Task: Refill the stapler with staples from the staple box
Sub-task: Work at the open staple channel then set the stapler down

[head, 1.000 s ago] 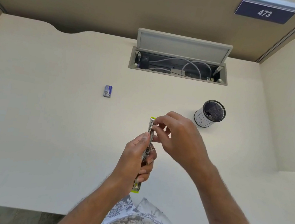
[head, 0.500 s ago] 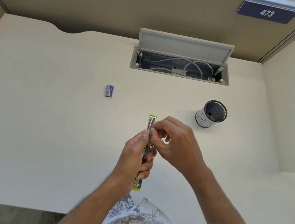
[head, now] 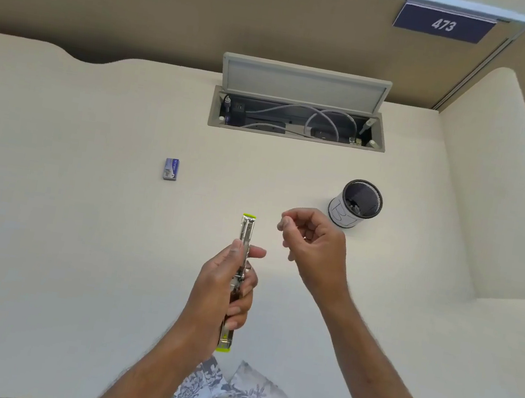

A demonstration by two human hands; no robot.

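Observation:
My left hand (head: 224,291) grips a slim metal stapler (head: 246,230) with lime-green ends, held lengthwise above the desk, its open metal channel facing up. My right hand (head: 314,243) hovers just right of the stapler's far end, thumb and forefinger pinched together; whether something tiny sits between them I cannot tell. The small blue staple box (head: 171,169) lies on the desk well to the left and beyond the stapler, apart from both hands.
A black mesh pen cup (head: 356,205) with a white label stands right of my right hand. An open cable hatch (head: 299,116) with grey cords sits at the desk's back. A partition with a sign reading 473 (head: 444,23) rises behind. The desk (head: 46,236) is cream.
My right hand left the stapler's top, where its fingertips were working, and moved right and slightly away. The left hand kept its hold on the stapler.

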